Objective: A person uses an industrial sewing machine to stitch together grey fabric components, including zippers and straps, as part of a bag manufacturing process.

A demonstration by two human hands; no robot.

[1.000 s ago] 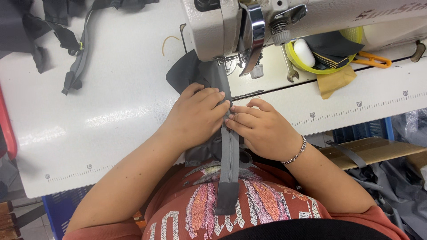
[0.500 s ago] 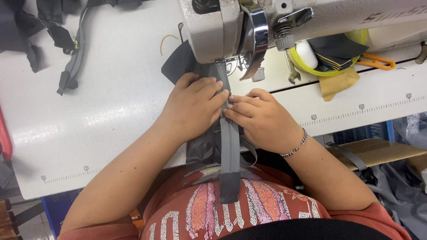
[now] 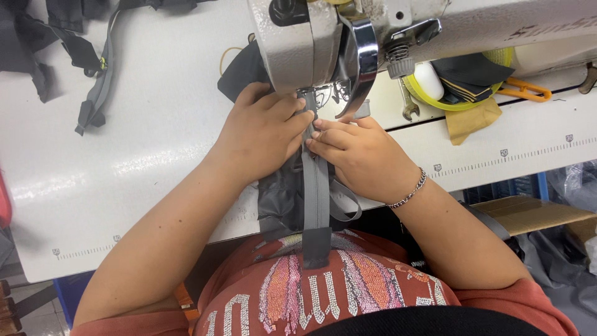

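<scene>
A grey zipper strip runs from under the head of a white sewing machine back over the table edge to my lap. Dark grey fabric lies beneath it. My left hand presses down on the fabric and the strip's left side, fingers curled close to the needle area. My right hand, with a bracelet at the wrist, pinches the strip's right edge. The fingertips of both hands meet at the strip, just in front of the presser foot, which is mostly hidden.
The white table has a printed ruler along its front edge. Dark straps and fabric pieces lie at the far left. A yellow tape roll, orange scissors and a tan cloth sit right of the machine. A cardboard box stands below.
Both hands have slid forward with the zipper strip and fabric, closer to the machine's needle. Their grip looks the same.
</scene>
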